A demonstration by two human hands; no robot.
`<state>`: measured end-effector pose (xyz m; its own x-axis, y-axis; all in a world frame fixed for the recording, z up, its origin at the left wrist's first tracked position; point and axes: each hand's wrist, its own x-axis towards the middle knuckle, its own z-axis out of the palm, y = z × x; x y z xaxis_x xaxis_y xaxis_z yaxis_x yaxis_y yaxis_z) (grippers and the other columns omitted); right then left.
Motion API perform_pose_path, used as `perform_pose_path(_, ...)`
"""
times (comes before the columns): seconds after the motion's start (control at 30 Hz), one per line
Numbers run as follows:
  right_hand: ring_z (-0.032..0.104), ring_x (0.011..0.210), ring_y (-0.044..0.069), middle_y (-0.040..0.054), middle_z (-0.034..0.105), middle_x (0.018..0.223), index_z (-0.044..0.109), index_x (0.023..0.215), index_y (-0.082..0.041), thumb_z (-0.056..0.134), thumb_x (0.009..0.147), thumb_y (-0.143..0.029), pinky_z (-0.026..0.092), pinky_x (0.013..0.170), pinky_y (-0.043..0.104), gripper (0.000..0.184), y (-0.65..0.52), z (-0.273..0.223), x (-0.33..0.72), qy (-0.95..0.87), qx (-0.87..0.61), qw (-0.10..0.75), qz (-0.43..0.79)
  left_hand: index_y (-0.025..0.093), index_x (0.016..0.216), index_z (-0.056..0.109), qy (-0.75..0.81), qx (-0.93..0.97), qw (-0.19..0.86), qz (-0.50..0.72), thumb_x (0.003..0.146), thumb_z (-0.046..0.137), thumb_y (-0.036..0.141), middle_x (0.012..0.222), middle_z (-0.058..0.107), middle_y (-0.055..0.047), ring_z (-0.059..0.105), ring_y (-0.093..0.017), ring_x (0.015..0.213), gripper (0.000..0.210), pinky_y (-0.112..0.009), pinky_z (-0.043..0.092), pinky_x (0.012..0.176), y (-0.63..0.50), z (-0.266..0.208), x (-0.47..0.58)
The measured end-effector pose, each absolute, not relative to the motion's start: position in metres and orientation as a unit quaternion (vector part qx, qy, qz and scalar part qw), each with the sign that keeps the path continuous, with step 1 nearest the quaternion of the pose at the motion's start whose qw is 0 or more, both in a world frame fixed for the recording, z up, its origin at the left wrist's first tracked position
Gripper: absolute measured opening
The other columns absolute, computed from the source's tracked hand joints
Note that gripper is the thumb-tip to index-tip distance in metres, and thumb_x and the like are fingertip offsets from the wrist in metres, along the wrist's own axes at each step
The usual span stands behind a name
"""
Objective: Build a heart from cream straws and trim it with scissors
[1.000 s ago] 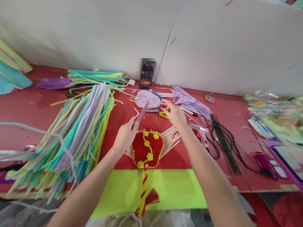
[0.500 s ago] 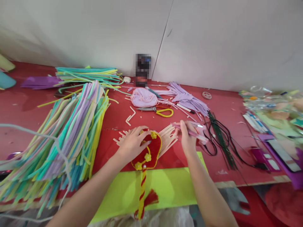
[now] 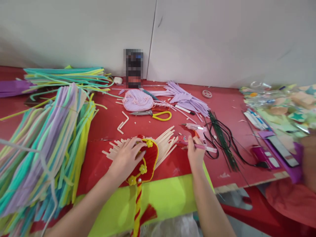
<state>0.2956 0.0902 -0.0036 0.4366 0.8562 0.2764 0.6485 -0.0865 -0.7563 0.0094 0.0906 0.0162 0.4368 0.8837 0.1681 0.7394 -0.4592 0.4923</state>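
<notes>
Pale wall (image 3: 222,39) stood behind a red tabletop (image 3: 227,102), and the front edge (image 3: 225,188) of the tabletop was tan. Close to that edge, in the middle, was a red fan (image 3: 150,161) with a fuzzy yellow rim and yellow flowers. Its twisted red and yellow handle (image 3: 137,209) ran down over a lime sheet (image 3: 170,194), beside a red tassel (image 3: 148,213).

The left hand (image 3: 124,156) lay on the left part of the fan with its fingers spread, and red showed between thumb and fingers. The right hand (image 3: 196,154) was well apart from the fan, and its fingers were wrapped around a pink pen-like tool (image 3: 209,148). Pale sticks (image 3: 164,146) poked out from both sides of the fan, and the ones on the right came near the right hand.

Just past the right hand was a pink glue gun (image 3: 197,127). Behind the fan, a strip of red ran across to some scissors (image 3: 161,115) with yellow handles. Behind the scissors was a fuzzy purple piece (image 3: 138,100). A big heap of colored fuzzy stems (image 3: 61,110) filled the left side, with a red gap between it and the fan. Dark green wires (image 3: 223,140) were on the right, with a black cord (image 3: 232,140) looped around them.
</notes>
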Motion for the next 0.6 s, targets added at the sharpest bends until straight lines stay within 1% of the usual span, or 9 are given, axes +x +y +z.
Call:
perform_pose_path(0.1,0.050,0.039,0.014,-0.0024,0.055,0.048,0.041,0.062,-0.024,0.046,0.091,-0.053,0.039,0.051,0.029,0.041,0.087,-0.003,0.294,-0.481,-0.733,0.458,0.146,0.022,0.113,0.061,0.492,0.825,0.186,0.207,0.093,0.051,0.024,0.118,0.058,-0.007,0.057,-0.024,0.106,0.022,-0.043,0.046,0.096,0.091,0.017,0.009)
perform_pose_path(0.23,0.046,0.044,0.014,-0.0050,0.046,0.045,0.040,0.062,-0.024,0.048,0.091,-0.046,0.037,0.054,0.028,0.038,0.083,-0.003,0.295,-0.485,-0.739,0.460,0.089,0.021,0.113,0.061,0.493,0.825,0.188,0.203,0.093,0.052,0.024,0.118,0.058,-0.007,0.057,-0.024,0.106,0.022,-0.043,0.046,0.095,0.091,0.017,0.009)
perform_pose_path(0.37,0.050,0.053,0.015,-0.0006,0.054,0.052,0.043,0.061,-0.023,0.048,0.091,-0.043,0.040,0.058,0.028,0.037,0.081,-0.004,0.296,-0.499,-0.730,0.459,0.079,0.022,0.113,0.060,0.495,0.821,0.196,0.204,0.092,0.052,0.024,0.118,0.057,-0.007,0.057,-0.024,0.106,0.022,-0.042,0.046,0.094,0.092,0.016,0.009)
perform_pose_path(0.47,0.049,0.051,0.015,-0.0006,0.054,0.052,0.046,0.061,-0.022,0.049,0.090,-0.044,0.039,0.055,0.028,0.036,0.077,-0.006,0.294,-0.473,-0.733,0.483,0.074,0.023,0.112,0.060,0.495,0.819,0.206,0.203,0.092,0.052,0.025,0.118,0.056,-0.007,0.057,-0.024,0.106,0.022,-0.041,0.047,0.093,0.094,0.016,0.008)
perform_pose_path(0.53,0.047,0.049,0.013,-0.0015,0.054,0.052,0.045,0.060,-0.022,0.050,0.091,-0.044,0.037,0.053,0.027,0.038,0.072,-0.008,0.292,-0.480,-0.721,0.488,0.107,0.023,0.112,0.059,0.494,0.819,0.209,0.203,0.092,0.052,0.026,0.117,0.057,-0.007,0.057,-0.024,0.105,0.021,-0.042,0.047,0.092,0.094,0.016,0.008)
perform_pose_path(0.6,0.044,0.048,0.012,-0.0034,0.050,0.051,0.043,0.059,-0.022,0.050,0.091,-0.043,0.036,0.052,0.025,0.039,0.067,-0.008,0.290,-0.509,-0.705,0.470,0.155,0.023,0.112,0.059,0.494,0.820,0.208,0.203,0.093,0.051,0.027,0.117,0.057,-0.007,0.057,-0.024,0.105,0.021,-0.042,0.047,0.092,0.094,0.016,0.008)
